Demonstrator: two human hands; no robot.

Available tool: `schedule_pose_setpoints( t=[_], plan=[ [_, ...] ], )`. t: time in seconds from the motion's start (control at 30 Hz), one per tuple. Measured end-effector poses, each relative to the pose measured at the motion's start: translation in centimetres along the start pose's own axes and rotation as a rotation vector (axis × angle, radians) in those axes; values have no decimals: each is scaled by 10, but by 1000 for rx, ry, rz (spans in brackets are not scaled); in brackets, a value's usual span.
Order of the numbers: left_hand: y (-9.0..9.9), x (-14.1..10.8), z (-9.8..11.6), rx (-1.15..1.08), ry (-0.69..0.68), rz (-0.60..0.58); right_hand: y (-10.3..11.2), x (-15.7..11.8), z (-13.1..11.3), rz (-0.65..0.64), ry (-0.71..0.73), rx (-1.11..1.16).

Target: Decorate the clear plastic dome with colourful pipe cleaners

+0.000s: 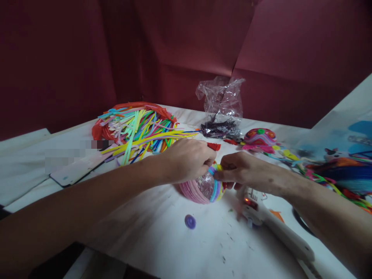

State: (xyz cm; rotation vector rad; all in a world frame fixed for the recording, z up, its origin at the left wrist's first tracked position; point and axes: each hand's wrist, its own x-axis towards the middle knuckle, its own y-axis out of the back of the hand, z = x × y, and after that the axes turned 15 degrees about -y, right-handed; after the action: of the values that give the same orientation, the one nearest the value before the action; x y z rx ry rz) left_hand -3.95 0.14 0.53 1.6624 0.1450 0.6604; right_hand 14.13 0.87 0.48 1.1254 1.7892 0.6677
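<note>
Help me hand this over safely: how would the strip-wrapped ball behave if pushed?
The strip-wrapped ball would probably roll, given its rounded outline. Its shiny bare patch may be slippery, whereas the matte-looking pink strips at one side are likely less slick.

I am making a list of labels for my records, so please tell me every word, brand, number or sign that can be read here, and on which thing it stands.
No text can be read with certainty.
White tool with a red light: dark marks, too small and blurred to read.
Blue printed packaging at right: pale marks like lettering, too blurred to read.
Ball with coloured strips: no writing visible.
</note>
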Motion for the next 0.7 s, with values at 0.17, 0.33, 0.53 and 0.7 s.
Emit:
schedule_pose_setpoints(
  t=[0.17,0.33,0.53,0.7],
  plan=[
    [2,0,4,30,14,-35,-1,1,1,-5,-3,21],
    [2,1,6,21,59,-74,-1,0,1,-17,-22,34],
    [-1,0,6,-5,51,-64,-1,0,3,-14,-16,42],
    [3,2,11,6,65,-130,-2,-1,4,-9,-19,31]
  ],
)
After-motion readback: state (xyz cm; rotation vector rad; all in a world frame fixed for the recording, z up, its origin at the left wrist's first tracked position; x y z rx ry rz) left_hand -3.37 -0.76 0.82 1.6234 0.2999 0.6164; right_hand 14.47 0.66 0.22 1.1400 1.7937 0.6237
